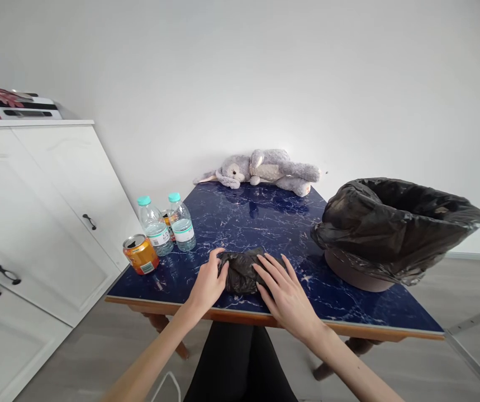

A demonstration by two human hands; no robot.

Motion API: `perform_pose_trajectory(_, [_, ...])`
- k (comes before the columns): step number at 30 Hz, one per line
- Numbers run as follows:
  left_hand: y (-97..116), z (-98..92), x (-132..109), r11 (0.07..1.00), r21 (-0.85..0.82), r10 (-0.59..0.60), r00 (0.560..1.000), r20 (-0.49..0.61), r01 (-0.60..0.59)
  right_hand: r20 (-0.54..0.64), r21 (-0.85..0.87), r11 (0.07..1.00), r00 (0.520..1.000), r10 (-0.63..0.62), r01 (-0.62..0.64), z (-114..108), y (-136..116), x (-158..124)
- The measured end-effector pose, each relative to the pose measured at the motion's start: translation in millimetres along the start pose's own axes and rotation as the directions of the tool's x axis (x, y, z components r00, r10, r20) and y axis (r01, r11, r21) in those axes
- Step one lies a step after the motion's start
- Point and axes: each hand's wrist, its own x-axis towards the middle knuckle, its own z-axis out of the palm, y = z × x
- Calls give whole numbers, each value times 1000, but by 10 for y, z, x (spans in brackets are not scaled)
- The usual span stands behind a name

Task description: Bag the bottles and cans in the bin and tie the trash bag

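Note:
A black plastic bag [240, 273], folded into a small crumpled bundle, lies on the blue marbled table [256, 218] near its front edge. My left hand [208, 283] pinches the bag's left end between thumb and fingers. On the bag's right part rests my right hand [286, 296], palm down, its fingers stretched out and slightly apart. To the right stands a brown trash bin [352, 272], with a black bin liner [390, 234] draped over its rim. Its inside is mostly dark.
At the table's left are two water bottles with teal caps [155, 226] [181, 223], an orange drink can [140, 254] and another can [167, 220] partly hidden behind them. A grey plush rabbit [265, 167] lies along the back. A white cabinet [51, 206] stands left.

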Motion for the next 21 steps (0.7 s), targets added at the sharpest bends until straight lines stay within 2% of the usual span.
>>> perform_pose_trajectory(3, [-3, -14, 50, 997, 69, 39, 997, -65, -35, 123, -7, 999, 991, 47, -46, 121, 121, 97])
perform_pose_trajectory(6, [111, -53, 52, 983, 148, 128, 981, -145, -106, 193, -7, 998, 979, 63, -62, 220, 204, 179])
perform_pose_trajectory(8, [204, -77, 34, 940, 221, 283, 955, -86, -258, 217, -3, 998, 974, 64, -65, 268, 244, 215])
perform_pose_trajectory(10, [253, -77, 19, 862, 270, 429, 901, 62, -430, 243, 2, 998, 968, 67, -70, 297, 276, 237])
perform_pose_trajectory(11, [252, -64, 16, 829, 280, 464, 875, 138, -484, 254, 3, 997, 965, 69, -73, 302, 287, 246])
perform_pose_trajectory(13, [205, -10, 18, 811, 298, 447, 862, 239, -503, 267, -1, 997, 961, 78, -81, 293, 296, 265])
perform_pose_trajectory(15, [124, 66, 25, 817, 329, 388, 874, 293, -473, 265, -11, 996, 960, 87, -88, 263, 277, 289])
perform_pose_trajectory(21, [-73, 245, 37, 840, 329, 323, 885, 335, -431, 257, -15, 998, 964, 66, -64, 209, 156, 301])
